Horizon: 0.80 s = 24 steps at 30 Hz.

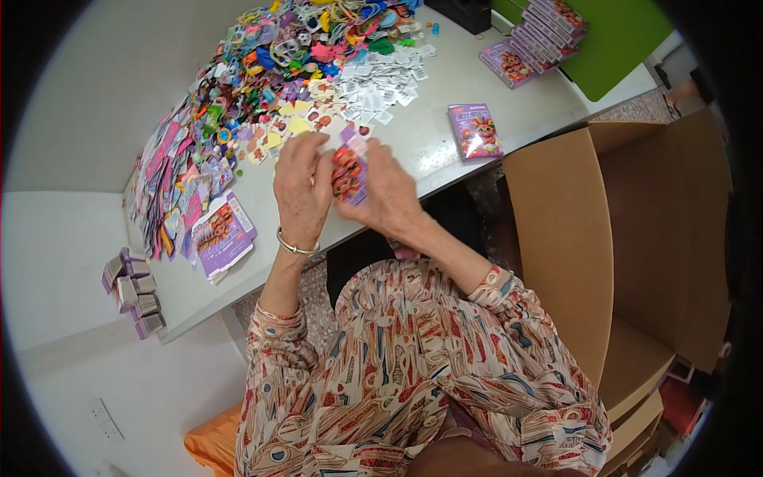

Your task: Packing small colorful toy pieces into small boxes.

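Observation:
My left hand point(302, 187) and my right hand point(389, 191) hold a small purple carton point(350, 171) between them, just above the near edge of a grey-white table point(437, 143). The carton has a colourful cartoon print and its top flap stands up. A silver bangle sits on my left wrist. Right behind my hands lie yellow and printed cards point(298, 123).
A big heap of colourful small toys point(278, 56) and white sachets point(381, 83) covers the far table. Flat purple cartons point(221, 234) lie at left; a closed purple box point(474, 131) and a stack of them point(540, 36) at right. An open brown cardboard box point(628, 238) stands on my right.

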Each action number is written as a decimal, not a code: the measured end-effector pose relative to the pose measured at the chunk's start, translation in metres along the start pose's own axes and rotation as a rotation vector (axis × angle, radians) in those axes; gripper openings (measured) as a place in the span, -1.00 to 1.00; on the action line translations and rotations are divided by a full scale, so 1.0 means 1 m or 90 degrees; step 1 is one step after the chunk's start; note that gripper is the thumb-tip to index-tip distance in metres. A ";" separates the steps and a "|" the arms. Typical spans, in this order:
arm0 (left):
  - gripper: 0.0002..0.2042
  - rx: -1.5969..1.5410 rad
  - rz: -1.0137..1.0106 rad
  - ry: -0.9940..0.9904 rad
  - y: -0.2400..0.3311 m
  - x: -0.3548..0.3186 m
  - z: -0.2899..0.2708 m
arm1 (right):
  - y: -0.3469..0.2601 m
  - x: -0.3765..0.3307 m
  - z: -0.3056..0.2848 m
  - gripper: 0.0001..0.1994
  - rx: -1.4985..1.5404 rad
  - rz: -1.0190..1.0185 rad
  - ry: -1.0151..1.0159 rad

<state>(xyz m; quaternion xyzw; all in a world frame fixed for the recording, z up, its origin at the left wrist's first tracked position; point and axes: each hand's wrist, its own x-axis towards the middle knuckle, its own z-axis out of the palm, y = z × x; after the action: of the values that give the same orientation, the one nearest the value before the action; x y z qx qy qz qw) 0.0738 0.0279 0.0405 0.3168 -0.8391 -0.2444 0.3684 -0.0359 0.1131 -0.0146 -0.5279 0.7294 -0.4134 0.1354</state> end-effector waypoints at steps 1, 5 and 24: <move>-0.77 0.013 -0.009 0.003 -0.002 -0.001 -0.001 | 0.004 0.001 -0.003 -0.02 0.012 -0.005 -0.010; -0.55 -0.115 -0.106 0.032 -0.024 -0.011 -0.001 | 0.010 0.001 -0.028 -0.03 -0.008 0.023 0.017; -0.46 -0.520 -0.192 -0.075 -0.021 -0.046 0.026 | 0.020 0.005 -0.045 -0.47 0.370 0.061 -0.181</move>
<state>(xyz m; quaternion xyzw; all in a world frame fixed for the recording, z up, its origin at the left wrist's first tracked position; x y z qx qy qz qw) 0.0857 0.0515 -0.0098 0.2497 -0.6375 -0.6248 0.3753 -0.0801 0.1312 -0.0001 -0.4845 0.5785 -0.5201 0.4001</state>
